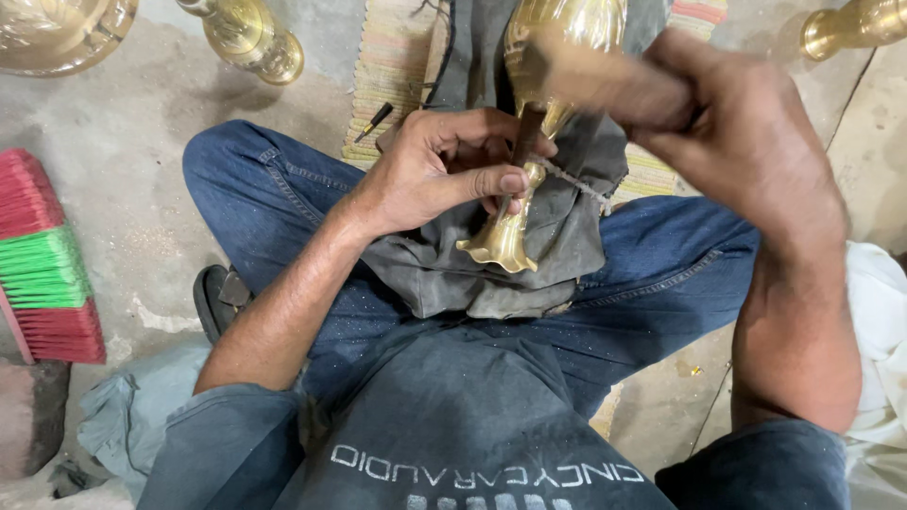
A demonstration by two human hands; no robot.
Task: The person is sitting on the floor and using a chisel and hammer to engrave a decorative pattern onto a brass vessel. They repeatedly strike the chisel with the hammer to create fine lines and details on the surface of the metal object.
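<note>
Chisel [525,137] standing on brass vase [529,142], mallet [605,80] hovering above.
My left hand [444,170] is gripping the chisel upright against the vase's neck; my right hand [746,142], closed on the blurred mallet, is hanging just above the vase, which is lying lengthwise across my lap.

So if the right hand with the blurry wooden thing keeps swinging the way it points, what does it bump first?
Probably the thin dark metal rod that the left hand pins against the shiny brass vase. The right hand holds a blurred wooden block right above it; depth is unclear.
</note>
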